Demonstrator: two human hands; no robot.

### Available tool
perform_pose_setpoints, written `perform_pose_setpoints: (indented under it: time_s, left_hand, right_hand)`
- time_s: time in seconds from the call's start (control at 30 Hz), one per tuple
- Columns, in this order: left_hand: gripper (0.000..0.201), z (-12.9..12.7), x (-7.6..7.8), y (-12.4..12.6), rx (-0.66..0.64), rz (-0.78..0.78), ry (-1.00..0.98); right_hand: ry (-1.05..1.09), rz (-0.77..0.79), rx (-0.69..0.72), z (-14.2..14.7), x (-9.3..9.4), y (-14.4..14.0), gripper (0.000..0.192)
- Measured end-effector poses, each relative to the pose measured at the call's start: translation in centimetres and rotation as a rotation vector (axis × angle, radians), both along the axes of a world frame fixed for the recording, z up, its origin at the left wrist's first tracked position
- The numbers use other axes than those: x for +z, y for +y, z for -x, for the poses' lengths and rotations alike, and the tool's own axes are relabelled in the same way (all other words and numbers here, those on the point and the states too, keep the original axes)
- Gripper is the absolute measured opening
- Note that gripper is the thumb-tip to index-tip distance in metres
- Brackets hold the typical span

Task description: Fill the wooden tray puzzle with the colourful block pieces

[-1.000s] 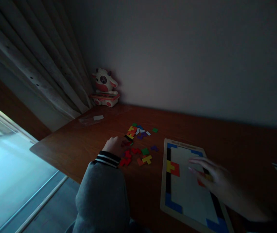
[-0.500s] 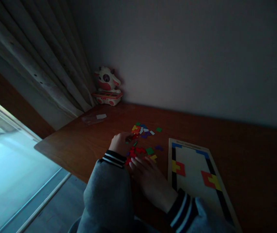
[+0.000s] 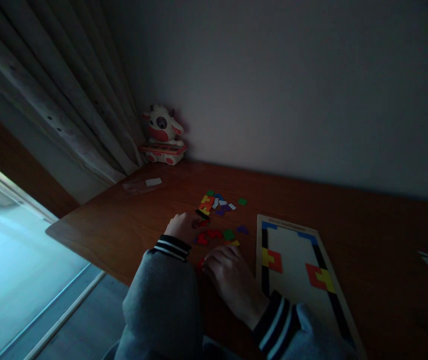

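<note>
My left hand (image 3: 181, 228) is over the near left of a loose pile of flat puzzle pieces, its fingers curled and partly in shadow. At its fingertips is a black puzzle piece (image 3: 202, 214); red pieces lie just below. My right hand (image 3: 232, 282) rests on the table with bent fingers, their tips at a red puzzle piece (image 3: 200, 263). Its thumb is hidden. Between the hands lie another red piece (image 3: 214, 234) and a green square (image 3: 229, 234). Right of my right hand is a framed puzzle board (image 3: 292, 270) with blue, black, yellow and orange-red pieces along its sides.
Beyond my hands lie white pieces (image 3: 222, 203), a purple piece (image 3: 242, 229) and a green piece (image 3: 242, 201). A cow-shaped toy (image 3: 163, 135) stands in the back corner by the curtain (image 3: 67, 90). Clear plastic (image 3: 135, 187) lies near the table's left edge.
My left hand has come slightly nearer, and a black piece now shows at its fingertips. My right hand's fingers have curled from flatter to bent. The view has shifted slightly.
</note>
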State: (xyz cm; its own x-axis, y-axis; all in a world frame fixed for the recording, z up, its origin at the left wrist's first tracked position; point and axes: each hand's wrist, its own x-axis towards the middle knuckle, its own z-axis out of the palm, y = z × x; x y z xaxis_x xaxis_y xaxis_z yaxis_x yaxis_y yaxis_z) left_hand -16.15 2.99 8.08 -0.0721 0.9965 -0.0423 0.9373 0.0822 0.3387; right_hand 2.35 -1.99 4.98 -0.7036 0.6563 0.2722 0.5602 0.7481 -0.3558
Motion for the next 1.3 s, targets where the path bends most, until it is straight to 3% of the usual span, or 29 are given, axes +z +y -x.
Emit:
perform_pose_setpoints:
  time_s: [0.23, 0.5, 0.8, 1.03, 1.3]
  left_hand:
    - [0.022, -0.9, -0.1, 0.3, -0.051, -0.046, 0.005]
    - [0.024, -1.2, -0.4, 0.6, -0.087, -0.062, 0.028]
    - [0.022, -2.4, -0.5, 0.6, -0.143, -0.069, 0.019]
    - [0.022, -3.2, -0.8, 0.8, -0.188, -0.026, 0.041]
    - [0.025, -2.9, -1.0, 0.9, -0.22, -0.043, 0.034]
  right_hand:
    - [-0.079, 0.038, 0.006, -0.7, 1.4, -1.4, 0.021]
    - [-0.059, -0.079, 0.06, -1.8, -0.9, -3.7, 0.024]
    - [-0.087, 0.024, -0.062, -1.9, 0.5, -3.6, 0.019]
    - [-0.161, -0.001, -0.092, -1.8, -0.7, -6.4, 0.029]
    - [-0.169, -0.071, -0.049, -2.9, -0.1, -4.6, 0.022]
